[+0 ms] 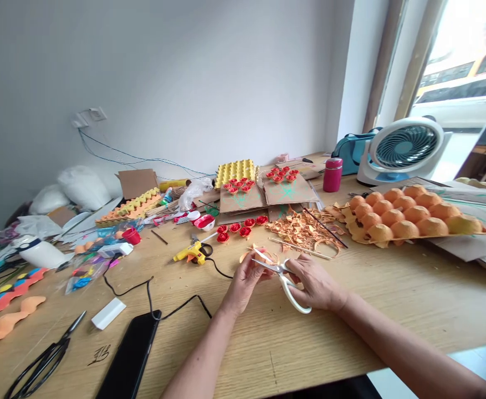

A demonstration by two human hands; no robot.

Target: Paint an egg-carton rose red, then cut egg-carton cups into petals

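In my right hand (315, 282) is a pair of white-handled scissors (291, 292), fingers through the loops. The blades point left, parted, at an orange piece of egg carton (263, 254). My left hand (246, 277) pinches that piece between thumb and fingers; part of it is hidden behind the hand and blades. Just beyond lies a heap of orange carton scraps (305, 230). Several red carton flowers (246, 231) sit behind my left hand. A yellow hot glue gun (192, 252) rests to the left, its black cord running towards me.
An orange egg tray (417, 216) lies at right, before a white fan (409, 147) and a pink flask (332, 175). Cardboard pieces with red flowers (243, 200) stand at the back. Black scissors (45, 357), a phone (130, 354) and a white block (108, 313) lie front left.
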